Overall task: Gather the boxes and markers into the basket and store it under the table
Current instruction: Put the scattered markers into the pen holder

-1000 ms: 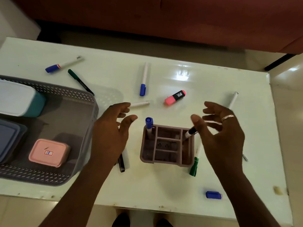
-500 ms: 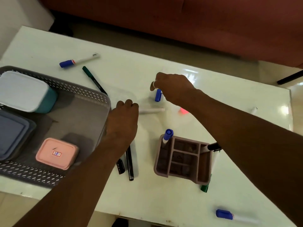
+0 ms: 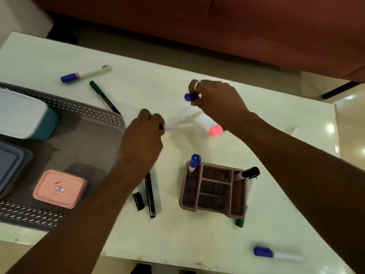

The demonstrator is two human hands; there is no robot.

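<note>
My right hand [image 3: 215, 101] is closed around a blue-capped marker [image 3: 191, 97] lifted above the table's far middle. My left hand [image 3: 143, 133] pinches one end of a white marker [image 3: 180, 126] lying on the table. A grey perforated basket [image 3: 92, 115] at the left holds a teal box with a white lid [image 3: 23, 113], a blue-grey box [image 3: 9, 167] and a pink box [image 3: 59, 187]. A mauve pen holder [image 3: 214, 189] carries a blue-capped marker [image 3: 194, 162] and a black-capped marker [image 3: 248, 173].
Loose on the white table [image 3: 177, 234]: a blue-capped marker [image 3: 85, 73] and a dark green pen [image 3: 104, 97] at the far left, black pens [image 3: 149, 194] by my left forearm, a pink highlighter [image 3: 215, 130], a green marker [image 3: 240, 222], another blue-capped marker [image 3: 276, 254]. A red sofa stands beyond.
My right hand has closed on the blue-capped marker and lifted it. My left hand reached forward and took hold of the white marker's end.
</note>
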